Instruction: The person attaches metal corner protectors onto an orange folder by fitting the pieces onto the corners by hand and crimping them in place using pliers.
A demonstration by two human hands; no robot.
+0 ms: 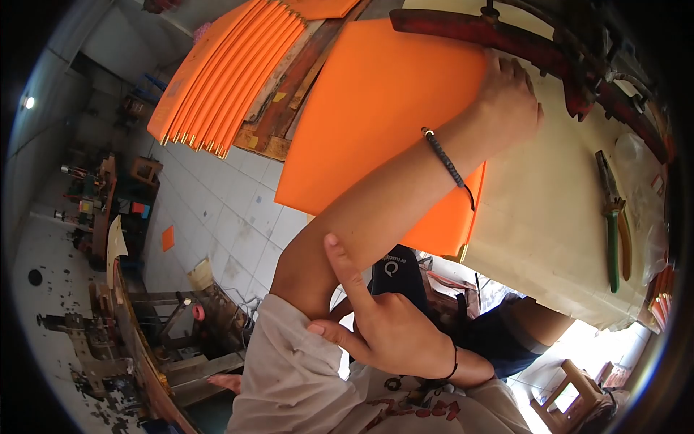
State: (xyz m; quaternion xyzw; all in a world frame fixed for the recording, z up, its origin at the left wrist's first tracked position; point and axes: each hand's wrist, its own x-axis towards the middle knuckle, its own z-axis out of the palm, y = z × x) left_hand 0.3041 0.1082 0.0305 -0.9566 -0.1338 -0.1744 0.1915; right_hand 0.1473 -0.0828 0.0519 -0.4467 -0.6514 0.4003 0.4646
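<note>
A large orange folder (390,94) with a brass-coloured corner lies across the work surface. My left hand (508,98) is at its upper right edge, fingers bent against it and the fingertips partly hidden. A dark braided bracelet circles that wrist. My right hand (397,329) reaches across my body and touches the left arm near the elbow. Its index finger is stretched out and the thumb stands apart, with no object in it. Above and to the right of my left hand runs a dark red metal machine arm (499,36).
Several orange folders with brass corners (224,79) lie fanned at the upper left. Green-handled pliers (613,224) rest on the cream-coloured table covering (538,210), beside clear plastic (640,166). A wooden stool (571,394) stands lower right; metal equipment (195,325) occupies the floor at left.
</note>
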